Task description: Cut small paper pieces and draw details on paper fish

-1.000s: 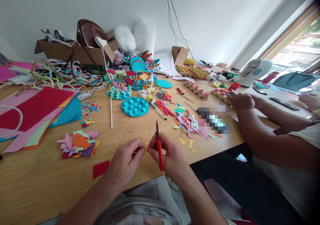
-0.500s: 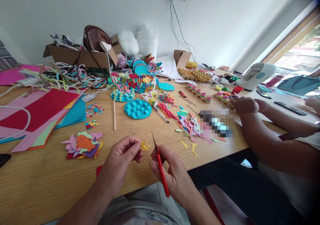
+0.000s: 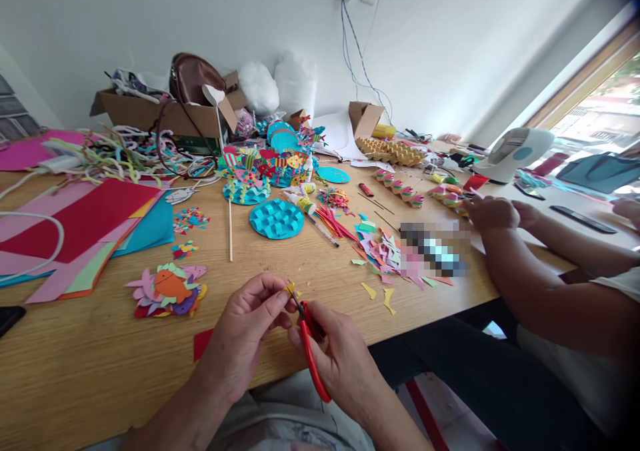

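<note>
Between thumb and fingers, my left hand point(image 3: 255, 314) pinches a small yellow piece of paper point(image 3: 289, 289), mostly hidden by the fingertips. My right hand point(image 3: 336, 341) is wrapped round red-handled scissors point(image 3: 311, 357), whose dark blades meet the yellow paper at the left fingertips. Tiny yellow scraps lie on the table just beyond. Left of my hands is a pile of coloured paper fish point(image 3: 171, 289), an orange one on top. A red paper piece point(image 3: 202, 344) lies partly under my left wrist.
Coloured paper sheets point(image 3: 85, 227) are stacked at left. Ahead stand a blue woven-looking disc point(image 3: 277, 219), a white stick point(image 3: 231, 231) and glue bottles point(image 3: 303, 202). Paper offcuts point(image 3: 383, 247) lie to the right. A co-worker's arms point(image 3: 520, 257) reach in from the right, hands at a striped strip.
My right hand has moved left with the scissors, bringing the blades from apart to the yellow paper. The left hand stays nearly in place, still pinching it.
</note>
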A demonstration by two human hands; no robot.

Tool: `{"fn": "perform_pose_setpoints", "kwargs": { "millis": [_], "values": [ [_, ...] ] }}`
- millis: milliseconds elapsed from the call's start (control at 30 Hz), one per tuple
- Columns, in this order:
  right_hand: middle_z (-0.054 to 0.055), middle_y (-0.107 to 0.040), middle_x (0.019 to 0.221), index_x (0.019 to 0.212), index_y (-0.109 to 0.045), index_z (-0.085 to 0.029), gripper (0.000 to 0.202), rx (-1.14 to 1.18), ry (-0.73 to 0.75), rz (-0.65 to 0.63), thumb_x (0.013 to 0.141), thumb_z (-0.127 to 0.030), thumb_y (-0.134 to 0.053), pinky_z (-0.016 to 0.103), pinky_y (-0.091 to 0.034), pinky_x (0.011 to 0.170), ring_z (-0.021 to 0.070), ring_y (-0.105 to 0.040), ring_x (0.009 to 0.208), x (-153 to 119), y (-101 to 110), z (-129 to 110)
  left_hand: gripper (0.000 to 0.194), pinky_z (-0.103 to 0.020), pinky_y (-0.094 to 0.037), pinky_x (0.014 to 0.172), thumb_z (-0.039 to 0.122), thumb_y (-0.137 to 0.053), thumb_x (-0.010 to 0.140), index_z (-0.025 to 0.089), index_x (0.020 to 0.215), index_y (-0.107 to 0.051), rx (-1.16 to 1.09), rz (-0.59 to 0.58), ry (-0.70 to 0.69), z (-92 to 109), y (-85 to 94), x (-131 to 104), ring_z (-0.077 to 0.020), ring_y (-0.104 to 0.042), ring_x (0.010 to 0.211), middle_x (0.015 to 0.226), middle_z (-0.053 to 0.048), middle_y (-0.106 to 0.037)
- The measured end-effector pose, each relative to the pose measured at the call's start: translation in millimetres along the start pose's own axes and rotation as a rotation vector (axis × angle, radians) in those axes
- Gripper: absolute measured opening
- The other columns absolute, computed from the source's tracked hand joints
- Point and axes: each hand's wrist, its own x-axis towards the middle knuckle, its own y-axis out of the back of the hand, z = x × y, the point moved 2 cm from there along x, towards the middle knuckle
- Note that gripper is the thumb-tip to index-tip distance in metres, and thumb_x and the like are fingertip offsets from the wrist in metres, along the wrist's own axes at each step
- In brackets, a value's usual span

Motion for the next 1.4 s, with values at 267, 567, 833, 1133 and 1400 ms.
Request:
{"fn": "perform_pose_setpoints", "kwargs": {
  "millis": [267, 567, 833, 1133, 1400],
  "values": [
    [-0.005, -0.038, 0.055, 0.062, -0.037, -0.02, 0.024, -0.018, 0.001, 0.008, 0.079, -0.031, -0.05, 0.021, -0.024, 0.049, 0.0097, -0.034, 0.051, 1, 1, 3, 0.012, -0.02, -0.046, 0.055, 0.026, -0.069, 0.069, 0.016, 0.069, -0.063, 0.011, -0.037, 0.015, -1, -1.1, 1, -0.0112, -0.055, 0.064, 0.067, 0.0, -0.061],
    [-0.006, -0.035, 0.053, 0.058, -0.038, -0.019, 0.031, -0.003, 0.004, 0.011, 0.081, -0.034, -0.052, 0.02, -0.023, 0.046, 0.0078, -0.031, 0.049, -3, 3, 6, 0.014, -0.02, -0.046, 0.053, 0.027, -0.068, 0.069, 0.016, 0.068, -0.061, 0.064, -0.012, 0.015, 0, 0.0, 2, -0.0106, -0.053, 0.059, 0.064, 0.0, -0.06],
    [-0.007, -0.034, 0.051, 0.056, -0.035, -0.019, 0.034, -0.036, 0.002, 0.009, 0.082, -0.034, -0.051, 0.02, -0.022, 0.046, 0.0073, -0.028, 0.048, -4, 5, 6, 0.015, -0.019, -0.045, 0.053, 0.028, -0.069, 0.066, 0.016, 0.069, -0.06, 0.067, 0.012, 0.015, 1, 1.1, 1, -0.0097, -0.053, 0.057, 0.061, 0.001, -0.061],
    [-0.006, -0.035, 0.052, 0.057, -0.035, -0.019, 0.033, -0.062, -0.046, -0.041, 0.08, -0.034, -0.055, 0.021, -0.022, 0.047, 0.0082, -0.03, 0.05, -6, 5, 10, 0.016, -0.019, -0.042, 0.053, 0.028, -0.068, 0.067, 0.017, 0.07, -0.057, 0.087, 0.035, 0.041, -2, 5.4, 3, -0.0085, -0.051, 0.054, 0.057, 0.003, -0.059],
    [-0.006, -0.035, 0.052, 0.057, -0.035, -0.02, 0.033, -0.08, -0.067, -0.064, 0.079, -0.033, -0.056, 0.021, -0.021, 0.048, 0.0084, -0.03, 0.05, -6, 6, 14, 0.016, -0.017, -0.039, 0.048, 0.028, -0.068, 0.065, 0.016, 0.068, -0.057, 0.122, 0.053, 0.013, 0, 6.1, 4, -0.0077, -0.048, 0.05, 0.052, 0.004, -0.056]
  ]
}}
